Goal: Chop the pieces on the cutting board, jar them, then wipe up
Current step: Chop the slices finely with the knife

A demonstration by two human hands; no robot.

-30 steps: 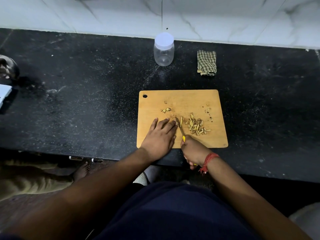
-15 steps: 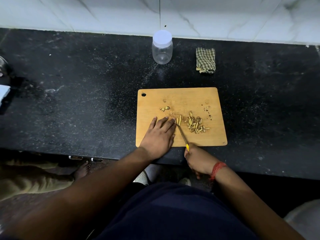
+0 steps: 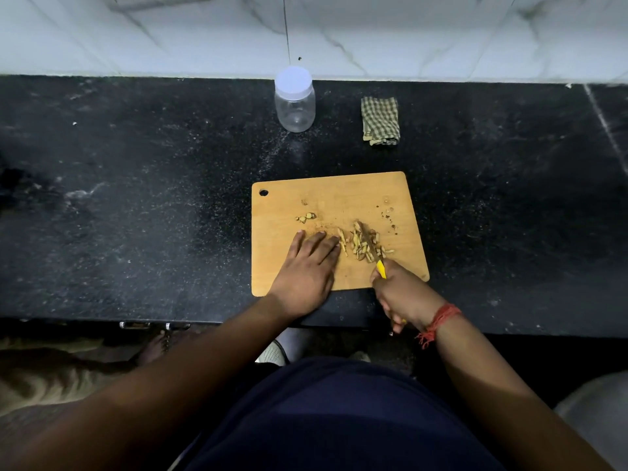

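A wooden cutting board [image 3: 339,195] lies on the black counter. On it is a heap of pale chopped pieces [image 3: 356,244], with a few stray bits [image 3: 306,217] to the left. My left hand [image 3: 307,266] rests flat on the board, fingertips at the heap's left edge, holding nothing. My right hand [image 3: 397,294] grips a yellow-handled knife [image 3: 372,249], whose blade lies across the heap. A clear plastic jar [image 3: 295,105] with a white lid on stands at the back, by the wall. A folded checked cloth [image 3: 380,120] lies to its right.
The black stone counter [image 3: 136,198] stretches left and right of the board. A white marble wall [image 3: 407,35] runs along its back edge. Below the counter's front edge, a bare foot [image 3: 154,348] shows on the floor at the left.
The knife blade has shifted right, from the heap's left edge to across its middle. My right hand moved right with it. My left hand stays flat on the board.
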